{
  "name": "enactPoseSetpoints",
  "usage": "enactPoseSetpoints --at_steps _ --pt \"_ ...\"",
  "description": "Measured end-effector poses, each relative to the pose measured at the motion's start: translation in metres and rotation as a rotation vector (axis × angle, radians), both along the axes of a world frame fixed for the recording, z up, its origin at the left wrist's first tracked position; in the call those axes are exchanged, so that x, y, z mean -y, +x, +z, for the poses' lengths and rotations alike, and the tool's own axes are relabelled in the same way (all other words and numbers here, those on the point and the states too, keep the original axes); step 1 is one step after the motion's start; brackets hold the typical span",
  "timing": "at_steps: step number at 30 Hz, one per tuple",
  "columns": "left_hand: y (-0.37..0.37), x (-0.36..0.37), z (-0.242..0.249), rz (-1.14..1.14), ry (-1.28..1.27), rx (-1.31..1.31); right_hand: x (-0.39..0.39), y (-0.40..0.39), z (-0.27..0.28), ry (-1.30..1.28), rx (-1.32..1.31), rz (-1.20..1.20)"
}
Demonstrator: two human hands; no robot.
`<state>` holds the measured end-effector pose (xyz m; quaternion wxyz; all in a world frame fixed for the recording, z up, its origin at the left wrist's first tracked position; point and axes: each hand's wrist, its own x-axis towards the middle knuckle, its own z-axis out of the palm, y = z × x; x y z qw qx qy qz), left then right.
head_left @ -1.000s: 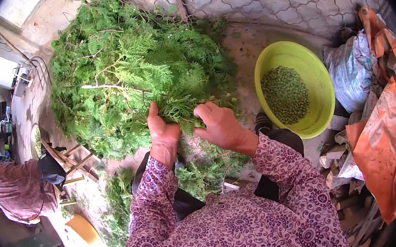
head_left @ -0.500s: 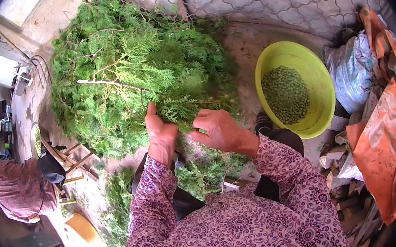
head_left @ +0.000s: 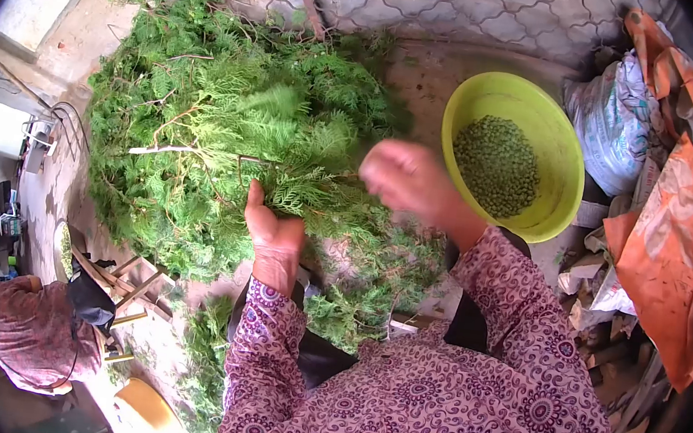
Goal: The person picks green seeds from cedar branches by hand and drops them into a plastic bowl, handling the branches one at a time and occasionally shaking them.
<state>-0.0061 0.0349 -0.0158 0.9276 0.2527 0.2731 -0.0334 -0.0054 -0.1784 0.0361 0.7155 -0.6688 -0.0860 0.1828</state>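
Observation:
My left hand (head_left: pixel 274 234) is closed round a leafy conifer branch (head_left: pixel 302 190), its thumb pointing up. Flat green sprays of the branch fan out to the right of that hand. My right hand (head_left: pixel 410 179) is in the air between the branch and the yellow-green basin (head_left: pixel 575 178), smeared by motion. Its fingers look curled in, and anything inside them is hidden. Small round green cones or seeds (head_left: pixel 497 167) lie gathered in the basin. Under and beyond my hands spreads a big heap of cut conifer branches (head_left: pixel 179 112).
A wire mesh (head_left: pixel 438 9) runs along the back. To the right stand a white sack (head_left: pixel 618 119) and an orange sheet (head_left: pixel 666 261) over stacked wood. At lower left a person in a patterned top (head_left: pixel 38 335) sits near an orange-yellow tub (head_left: pixel 146 403).
My right hand has left the branch and moved up and to the right, nearer the basin. My left hand stays in nearly the same place with the branch.

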Motion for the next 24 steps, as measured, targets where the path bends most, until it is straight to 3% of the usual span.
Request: enactPoseSetpoints --at_steps 2,4,6,7,9,10,14,16,21,23,24 --pt "-0.002 0.002 0.008 0.004 0.025 0.029 0.023 0.013 -0.002 0.000 0.093 -0.216" --pt "-0.004 0.002 0.010 -0.006 0.039 0.041 0.050 0.031 -0.016 -0.182 0.269 -0.489" --pt "-0.006 0.002 0.014 -0.018 0.088 0.055 0.088 0.043 -0.027 -0.556 0.374 -0.653" --pt "-0.007 0.002 0.016 -0.017 0.086 0.055 0.103 0.046 -0.035 -0.557 0.375 -0.651" --pt "-0.010 0.002 0.018 -0.081 0.159 0.068 0.124 0.050 -0.050 -1.177 0.832 -0.846" --pt "-0.011 0.004 0.021 -0.067 0.196 0.041 0.126 0.047 -0.051 -1.302 0.732 -0.844" --pt "-0.011 0.004 0.022 -0.084 0.135 0.045 0.114 0.045 -0.040 -1.011 0.570 -0.663" --pt "-0.013 0.013 0.036 -0.055 0.156 -0.001 0.087 0.036 -0.020 -0.614 0.319 -0.363" --pt "-0.008 0.010 0.017 -0.018 0.140 -0.008 0.057 0.037 -0.023 -0.390 0.252 -0.179" --pt "-0.008 0.011 0.019 -0.099 0.033 0.106 0.038 0.029 -0.021 -0.140 0.140 0.078" --pt "-0.009 0.017 0.027 -0.076 0.095 0.019 0.024 0.021 -0.017 -0.203 0.187 0.106"
